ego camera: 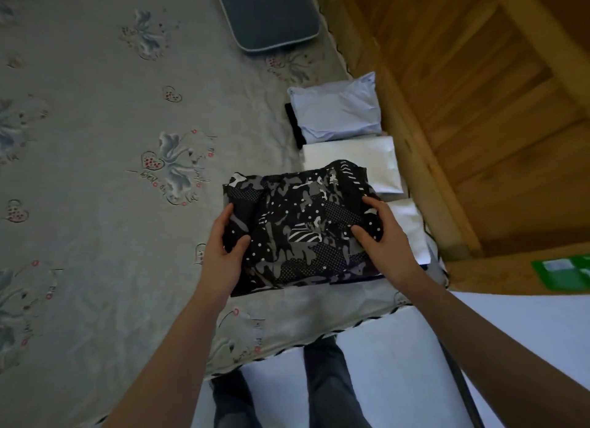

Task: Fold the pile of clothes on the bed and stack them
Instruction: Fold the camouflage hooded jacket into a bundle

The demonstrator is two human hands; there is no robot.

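- The bed (95,172) carries everything, its pale cover printed with flowers and hearts; your work sits at its right edge, close to the near right corner, where the wooden frame (412,172) runs alongside.
- A grey cushion (268,12) lies well apart, up toward the far end of the bed.
- The folded shirt (300,229) you hold is a dark bundle, black and grey in a camouflage-like pattern with white dots and stripes. It is a compact rectangle, its long axis running across you, left to right, between your two hands.
- Just beyond it, along the right edge, lies a row of folded pieces: a pale blue one (338,111) farthest, over something black, then a white one (351,156), and another white piece (408,229) under the shirt's right end.
- Judging from that, the stacking spot lies ahead and to the right of the grip, so your right hand is the nearer one; the shirt already overlaps the white pieces there.
- Your left hand (223,252) grips the shirt's left end, thumb on top, fingers curled round the edge.
- Your right hand (380,236) grips the right end the same way, thumb pressing the top.
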